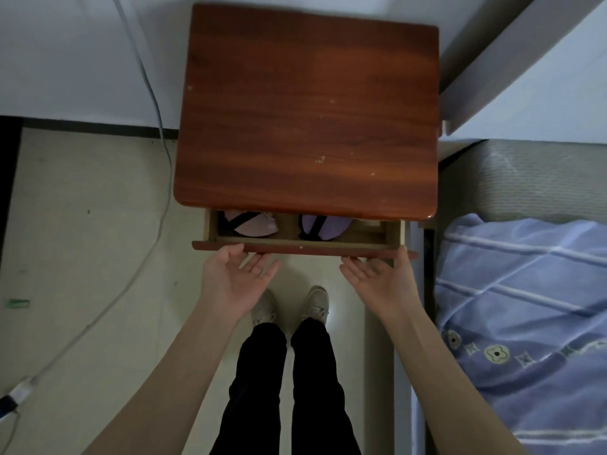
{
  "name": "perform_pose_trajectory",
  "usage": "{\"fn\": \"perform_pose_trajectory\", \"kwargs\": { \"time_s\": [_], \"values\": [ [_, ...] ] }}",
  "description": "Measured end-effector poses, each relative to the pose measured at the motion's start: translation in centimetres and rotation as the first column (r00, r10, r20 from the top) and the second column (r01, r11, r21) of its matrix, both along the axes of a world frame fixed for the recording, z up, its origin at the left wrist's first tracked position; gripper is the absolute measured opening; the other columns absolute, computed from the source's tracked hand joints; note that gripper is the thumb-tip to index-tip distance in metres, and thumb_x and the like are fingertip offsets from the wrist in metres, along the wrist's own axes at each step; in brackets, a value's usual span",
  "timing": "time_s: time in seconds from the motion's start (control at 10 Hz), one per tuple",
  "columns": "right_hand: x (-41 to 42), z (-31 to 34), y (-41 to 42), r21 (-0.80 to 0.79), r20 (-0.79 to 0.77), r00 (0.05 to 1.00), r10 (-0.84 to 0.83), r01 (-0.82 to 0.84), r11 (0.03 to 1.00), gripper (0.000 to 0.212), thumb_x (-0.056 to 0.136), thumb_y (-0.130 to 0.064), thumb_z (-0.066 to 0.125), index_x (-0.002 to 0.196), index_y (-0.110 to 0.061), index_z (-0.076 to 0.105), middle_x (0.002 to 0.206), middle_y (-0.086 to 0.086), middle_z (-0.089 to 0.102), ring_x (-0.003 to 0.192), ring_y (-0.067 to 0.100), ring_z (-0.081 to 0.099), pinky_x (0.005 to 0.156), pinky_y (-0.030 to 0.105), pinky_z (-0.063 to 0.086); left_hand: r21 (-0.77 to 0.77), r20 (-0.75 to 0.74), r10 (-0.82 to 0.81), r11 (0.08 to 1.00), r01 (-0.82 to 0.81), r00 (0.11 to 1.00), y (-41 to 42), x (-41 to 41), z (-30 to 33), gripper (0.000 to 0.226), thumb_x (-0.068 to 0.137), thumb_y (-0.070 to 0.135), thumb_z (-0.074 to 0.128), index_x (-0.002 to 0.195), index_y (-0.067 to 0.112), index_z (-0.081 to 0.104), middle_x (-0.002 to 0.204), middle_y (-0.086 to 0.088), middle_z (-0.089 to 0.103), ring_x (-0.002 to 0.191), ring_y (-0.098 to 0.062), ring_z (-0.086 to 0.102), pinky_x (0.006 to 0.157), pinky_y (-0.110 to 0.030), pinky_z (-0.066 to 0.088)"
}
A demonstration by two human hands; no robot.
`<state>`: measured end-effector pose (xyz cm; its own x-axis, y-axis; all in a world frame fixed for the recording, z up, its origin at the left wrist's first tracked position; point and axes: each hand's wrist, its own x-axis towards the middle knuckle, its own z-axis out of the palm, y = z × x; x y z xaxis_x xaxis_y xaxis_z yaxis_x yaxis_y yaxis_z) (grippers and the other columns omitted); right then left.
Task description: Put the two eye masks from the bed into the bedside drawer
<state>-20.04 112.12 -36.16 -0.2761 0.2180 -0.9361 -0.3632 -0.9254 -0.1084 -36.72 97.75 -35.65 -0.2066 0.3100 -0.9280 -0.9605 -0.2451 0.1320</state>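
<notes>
Bedroom floor of pale tiles (82, 224), seen from above, with a white wall (65, 54) at the top and a white cable (157, 103) trailing down the wall and across the floor at left. A reddish-brown wooden bedside table (305, 110) stands centre; its drawer (302, 246) is pulled partly out toward the viewer. To the right, the edge of a bed (525, 307) with a blue patterned cover and white stripes.

Left hand (235, 284): palm up, fingers spread and uncurled, fingertips touching the underside or front lip of the drawer front near its left end; nothing is held. Right hand (382, 280): likewise palm up and uncurled, thumb lying against the right end of the drawer front, fingers pointing inward below it; nothing is held. Both forearms extend from the lower corners of the view.

Inside the drawer, a pink eye mask (254, 224) lies in the left part and a purple eye mask (323, 226) near the middle, each crossed by a black strap; they are apart. The table top overhangs the drawer and hides the rear portions of both masks and of the drawer interior. Whether the fingertips press on the drawer front or merely rest there cannot be told. Below, dark trousers (285, 389) and light shoes (289, 305).
</notes>
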Motion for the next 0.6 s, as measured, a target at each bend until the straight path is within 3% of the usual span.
{"fn": "perform_pose_trajectory", "kwargs": {
  "time_s": [0.1,0.2,0.3,0.4,0.5,0.6],
  "values": [
    [-0.7,0.2,1.0,0.013,-0.058,0.997,-0.043,0.044,0.999,0.088,0.084,-0.063,0.039,0.145,-0.006,0.011,0.150,0.027,0.024,0.137,0.040,0.030,0.115,0.053,0.021,0.034,0.000,-0.017,0.999,0.017,1.000,1.1,-1.2,0.2,0.057,0.083,0.009,0.040,0.138,0.004,0.026,0.143,-0.022,0.032,0.135,-0.031,0.031,0.107,-0.053,0.027],
    [-1.9,0.0,2.2,0.052,-0.078,0.995,-0.056,0.060,0.997,0.088,0.083,-0.069,0.029,0.143,-0.007,0.018,0.149,0.025,0.028,0.134,0.037,0.036,0.114,0.054,0.019,0.046,-0.027,-0.033,0.998,0.034,0.999,2.6,-2.7,-0.4,0.058,0.080,0.008,0.038,0.137,0.008,0.028,0.141,-0.019,0.036,0.133,-0.030,0.034,0.105,-0.056,0.027],
    [-3.1,-0.4,3.5,0.095,-0.051,0.998,-0.047,0.052,0.994,0.086,0.084,-0.070,0.018,0.143,-0.008,0.021,0.149,0.020,0.032,0.135,0.032,0.037,0.115,0.053,0.016,0.055,-0.067,-0.064,0.996,0.068,0.996,4.2,-4.0,-0.5,0.049,0.081,0.010,0.036,0.130,0.013,0.038,0.133,-0.015,0.043,0.130,-0.030,0.039,0.109,-0.056,0.024],
    [-3.6,-0.5,4.0,0.120,-0.003,0.999,-0.033,0.033,0.992,0.080,0.087,-0.066,0.018,0.144,-0.009,0.020,0.150,0.016,0.032,0.137,0.029,0.034,0.116,0.052,0.015,-0.029,-0.144,-0.207,0.978,0.205,0.968,4.9,-4.2,0.0,0.032,0.085,0.012,0.038,0.115,0.016,0.048,0.126,-0.011,0.046,0.127,-0.028,0.041,0.109,-0.050,0.026],
    [-3.3,0.6,3.6,0.151,0.102,0.991,0.090,-0.105,0.983,0.066,0.094,-0.051,0.028,0.143,-0.008,0.022,0.149,0.015,0.035,0.135,0.028,0.036,0.113,0.048,0.024,-0.347,-0.255,-0.637,0.763,0.546,0.728,4.6,-3.5,0.3,0.022,0.091,0.018,0.040,0.107,0.013,0.054,0.115,-0.010,0.053,0.114,-0.024,0.049,0.098,-0.040,0.036],
    [-2.7,3.4,3.6,0.232,0.282,0.926,0.250,-0.319,0.919,0.052,0.096,-0.033,0.039,0.140,-0.005,0.029,0.143,0.017,0.043,0.126,0.030,0.047,0.103,0.041,0.039,-0.705,-0.454,-0.826,0.563,0.431,0.336,3.9,-2.8,0.4,0.015,0.088,0.020,0.050,0.096,0.018,0.062,0.099,-0.008,0.063,0.094,-0.021,0.056,0.080,-0.030,0.040]
  ]
}}
